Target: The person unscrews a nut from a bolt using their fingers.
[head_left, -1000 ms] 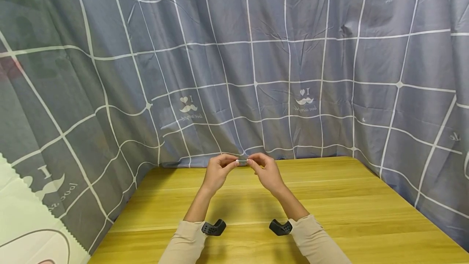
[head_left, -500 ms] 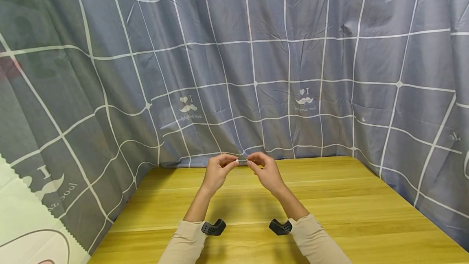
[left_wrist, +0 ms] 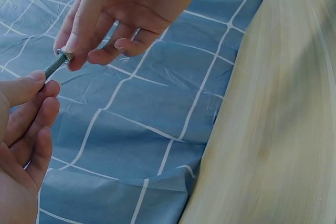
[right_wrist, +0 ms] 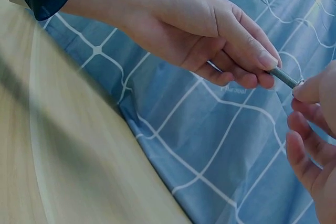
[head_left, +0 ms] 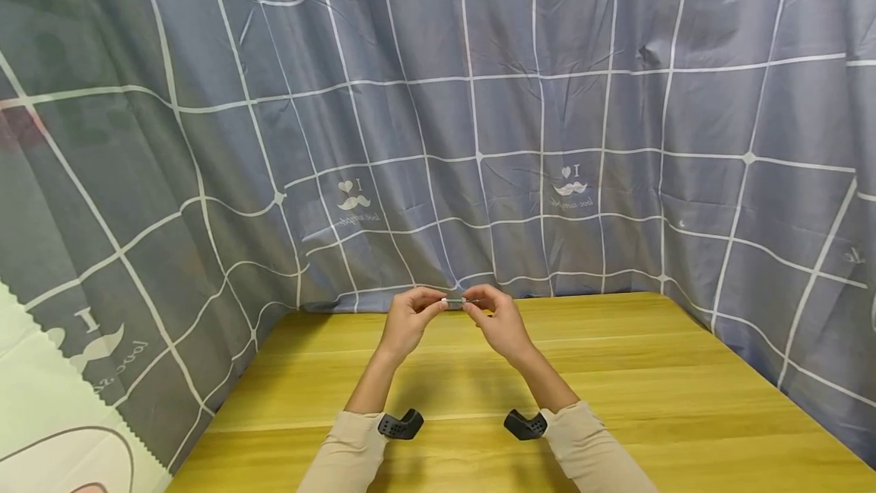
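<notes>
A metal bolt (left_wrist: 54, 66) with a threaded shank spans the short gap between my two hands. My left hand (head_left: 404, 323) pinches one end of it between thumb and fingers, hiding that end. At the other end a small metal nut (left_wrist: 65, 56) sits round the shank. The thumb and index finger of my right hand (head_left: 498, 323) pinch this nut, while its other fingers curl loosely below. In the right wrist view the bolt (right_wrist: 284, 77) slants down from my left fingertips to my right ones. Both hands are raised over the table's far edge.
A wooden table (head_left: 452, 379) stretches under both forearms. Behind it hangs a grey-blue curtain (head_left: 506, 120) with white grid lines. Pale cloth (head_left: 55, 402) with a scalloped edge hangs at the lower left. Black wrist straps (head_left: 400, 425) sit on both sleeves.
The right fingertips shift slightly at the nut, and more of the nut's end shows between the hands now. The left hand keeps its hold on the bolt, nearly still.
</notes>
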### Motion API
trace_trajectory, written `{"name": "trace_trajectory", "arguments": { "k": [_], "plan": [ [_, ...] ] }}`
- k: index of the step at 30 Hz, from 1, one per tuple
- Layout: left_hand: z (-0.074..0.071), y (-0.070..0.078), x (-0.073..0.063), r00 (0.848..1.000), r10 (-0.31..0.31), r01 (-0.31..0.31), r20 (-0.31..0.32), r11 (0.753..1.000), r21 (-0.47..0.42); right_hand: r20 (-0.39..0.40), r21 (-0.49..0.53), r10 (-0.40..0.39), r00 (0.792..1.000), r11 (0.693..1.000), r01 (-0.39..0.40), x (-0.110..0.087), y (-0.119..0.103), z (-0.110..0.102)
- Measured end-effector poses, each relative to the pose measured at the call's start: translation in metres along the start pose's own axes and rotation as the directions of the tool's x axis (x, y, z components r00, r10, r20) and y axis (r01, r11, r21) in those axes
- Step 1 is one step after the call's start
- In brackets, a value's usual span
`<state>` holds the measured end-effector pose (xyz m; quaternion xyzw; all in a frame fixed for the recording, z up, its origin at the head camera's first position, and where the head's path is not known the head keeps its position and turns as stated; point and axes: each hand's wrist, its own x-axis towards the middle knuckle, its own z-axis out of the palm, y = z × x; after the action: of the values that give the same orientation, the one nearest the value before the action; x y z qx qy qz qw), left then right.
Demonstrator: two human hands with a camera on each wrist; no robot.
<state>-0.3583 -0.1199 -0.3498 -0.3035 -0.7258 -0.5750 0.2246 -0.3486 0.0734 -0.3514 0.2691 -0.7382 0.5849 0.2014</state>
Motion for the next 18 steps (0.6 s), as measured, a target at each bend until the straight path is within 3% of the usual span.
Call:
{"name": "trace_trajectory", "arguments": {
  "k": [7,14,18],
  "plan": [
    [-0.0015,0.0011,-0.0026,1.0,-0.019,0.02,-0.025,1.0,0.019,0.017,0.012,0.018,1.0,1.0,-0.018,0.0011,0.0025,0.001],
    [-0.0005,0.0003,-0.0012,1.0,-0.011,0.011,-0.003,1.0,0.02,0.005,0.006,-0.019,1.0,1.0,0.019,0.0004,0.0028,-0.0016],
    [0.0,0.0002,-0.0014,1.0,-0.015,0.015,-0.003,1.0,0.007,0.02,0.031,0.021,1.0,0.999,-0.021,-0.0004,0.0007,-0.0031]
  ]
}}
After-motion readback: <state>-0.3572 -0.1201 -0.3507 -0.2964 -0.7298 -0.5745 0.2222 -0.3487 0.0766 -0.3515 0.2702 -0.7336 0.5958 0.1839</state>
